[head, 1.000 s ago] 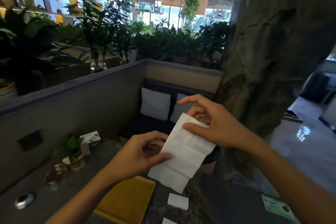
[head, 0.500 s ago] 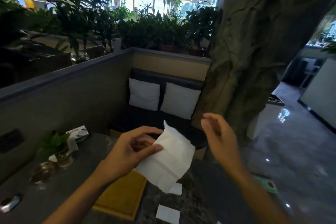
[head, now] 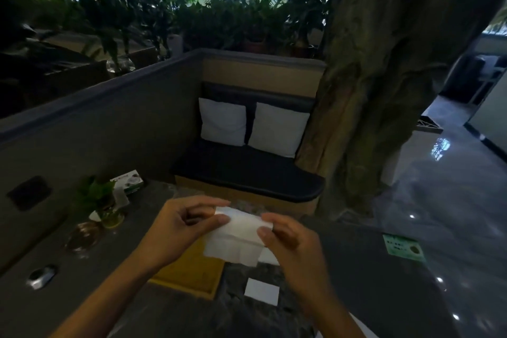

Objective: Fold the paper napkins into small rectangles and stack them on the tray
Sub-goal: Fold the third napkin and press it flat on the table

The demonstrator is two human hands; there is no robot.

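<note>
Holding a white paper napkin (head: 233,239) in the air above the dark tabletop (head: 356,282), both hands pinch its upper edge. The left hand (head: 178,230) grips the napkin's left top corner between thumb and curled fingers; the right hand (head: 290,241) pinches the right top corner the same way. The napkin hangs down between them, partly folded, its lower edge over the near corner of a yellow tray (head: 189,274) that lies on the tabletop under the left wrist. The visible part of the tray carries no napkins.

Just right of the tray, a small folded white rectangle (head: 262,291) rests flat on the tabletop, and another white piece (head: 269,256) shows partly behind the right hand. A green card (head: 403,247) lies farther right. Toward the left sit a small potted plant (head: 101,200), a tissue box (head: 129,182) behind it, a round glass dish (head: 82,236) and a shiny metal object (head: 42,276). Beyond the tabletop stands a dark bench seat (head: 247,170) with two white cushions (head: 222,121), beside a large rough tree trunk (head: 384,77).
</note>
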